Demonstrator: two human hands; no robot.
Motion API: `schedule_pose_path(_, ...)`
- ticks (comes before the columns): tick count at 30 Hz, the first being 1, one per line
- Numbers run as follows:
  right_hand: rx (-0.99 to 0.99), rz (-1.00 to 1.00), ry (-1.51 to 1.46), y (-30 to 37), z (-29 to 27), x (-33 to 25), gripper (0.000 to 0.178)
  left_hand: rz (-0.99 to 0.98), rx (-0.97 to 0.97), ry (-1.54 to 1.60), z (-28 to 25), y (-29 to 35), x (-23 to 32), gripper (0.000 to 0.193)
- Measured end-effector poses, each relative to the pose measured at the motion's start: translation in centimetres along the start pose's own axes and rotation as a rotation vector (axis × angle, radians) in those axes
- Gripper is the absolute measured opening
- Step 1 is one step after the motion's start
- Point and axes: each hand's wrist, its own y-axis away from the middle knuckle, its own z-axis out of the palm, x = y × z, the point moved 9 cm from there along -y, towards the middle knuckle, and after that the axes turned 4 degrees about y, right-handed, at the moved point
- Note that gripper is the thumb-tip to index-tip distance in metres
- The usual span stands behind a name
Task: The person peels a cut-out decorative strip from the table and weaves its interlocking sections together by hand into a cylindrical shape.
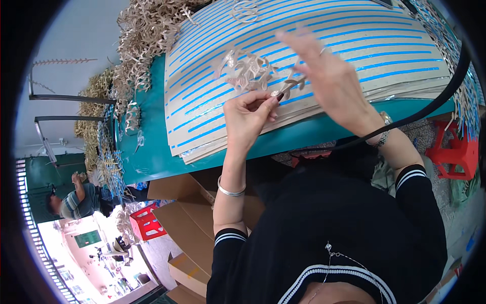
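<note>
My left hand (245,119) pinches the end of a beige leaf-shaped strip (292,82) between thumb and fingers, with a small dark piece showing at the fingertips. Beyond that hand, a loose cluster of beige leaf cut-outs (255,68) lies on the stacked boards, with some clear plastic beside it. To the right, my right hand (331,81) is raised over the boards, blurred by motion. Its fingers are stretched out and the thumb stands apart, with nothing visible in them. The pale boards (349,43) carry rows of blue stripes.
Under the boards is a green tabletop (144,162). Piles of beige leaf strips (147,30) heap at its left. A dark strap or cable (430,109) crosses near my right forearm. Cardboard boxes (182,218) stand below, a red stool (453,152) at right. Another person (81,200) is far left.
</note>
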Motion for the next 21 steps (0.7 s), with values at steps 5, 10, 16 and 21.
schedule_pose_path(5,0.066,-0.029,0.195,0.0,-3.0,4.4,0.036,-0.020,-0.011,-0.035,-0.4,0.6,-0.6,0.020)
schedule_pose_path(10,-0.214,-0.090,0.109,1.7,0.0,5.6,0.029,-0.025,0.003,-0.020,0.2,0.5,-0.3,0.020)
schedule_pose_path(16,-0.265,-0.109,0.083,0.8,0.7,6.5,0.013,-0.016,0.008,-0.141,-0.2,0.8,-0.9,0.016)
schedule_pose_path(21,-0.169,-0.093,0.037,0.2,-0.4,6.3,0.012,-0.062,0.051,-0.159,-0.1,0.9,-1.0,0.018)
